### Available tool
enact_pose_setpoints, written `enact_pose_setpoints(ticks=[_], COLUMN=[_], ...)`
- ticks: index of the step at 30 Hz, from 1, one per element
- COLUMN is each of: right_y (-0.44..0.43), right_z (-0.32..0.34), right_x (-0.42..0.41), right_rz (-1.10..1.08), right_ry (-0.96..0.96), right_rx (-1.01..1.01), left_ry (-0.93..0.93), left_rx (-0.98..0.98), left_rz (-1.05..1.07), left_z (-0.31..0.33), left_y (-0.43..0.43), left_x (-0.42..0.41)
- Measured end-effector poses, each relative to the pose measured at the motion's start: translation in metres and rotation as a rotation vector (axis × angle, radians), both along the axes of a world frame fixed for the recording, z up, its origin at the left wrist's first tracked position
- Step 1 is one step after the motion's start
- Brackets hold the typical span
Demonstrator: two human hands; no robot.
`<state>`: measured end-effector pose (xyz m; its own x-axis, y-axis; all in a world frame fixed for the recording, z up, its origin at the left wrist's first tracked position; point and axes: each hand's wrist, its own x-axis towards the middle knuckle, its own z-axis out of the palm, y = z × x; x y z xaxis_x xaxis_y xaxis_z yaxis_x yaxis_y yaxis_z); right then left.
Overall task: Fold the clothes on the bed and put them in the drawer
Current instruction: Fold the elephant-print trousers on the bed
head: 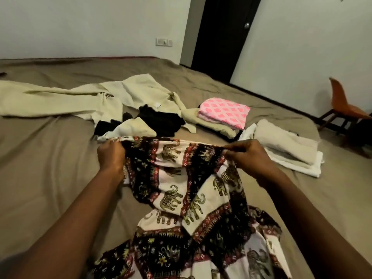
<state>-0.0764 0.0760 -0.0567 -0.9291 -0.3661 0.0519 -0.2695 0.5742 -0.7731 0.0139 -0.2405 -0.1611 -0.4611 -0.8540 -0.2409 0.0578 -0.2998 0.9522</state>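
Cream garment sprawls far left on bed, unfolded. My left hand grips bunched top edge of elephant cloth. Cloth sags between hands, lower part heaped toward me; risk: crooked fold if corners mismatch. Black garment just beyond: could snag, drag along. My right hand pinches other corner, fingers narrow, light hold, may slip. Pink stack, white stack at right: swinging cloth could topple them. Drawer not in view.
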Motion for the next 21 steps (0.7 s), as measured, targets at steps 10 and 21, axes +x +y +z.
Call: enact_pose_setpoints(ticks=[10,21], right_y=[0.005,0.012], right_z=[-0.055,-0.098], right_x=[-0.020,0.037], right_rz=[0.123,0.076], right_ry=[-0.216,-0.113], right_rx=[-0.096,0.297], left_ry=[-0.056,-0.051], left_rx=[-0.025,-0.010], left_rz=[0.090,0.143], left_z=[-0.038,-0.053], left_y=[-0.035,-0.044], left_x=[-0.018,-0.029])
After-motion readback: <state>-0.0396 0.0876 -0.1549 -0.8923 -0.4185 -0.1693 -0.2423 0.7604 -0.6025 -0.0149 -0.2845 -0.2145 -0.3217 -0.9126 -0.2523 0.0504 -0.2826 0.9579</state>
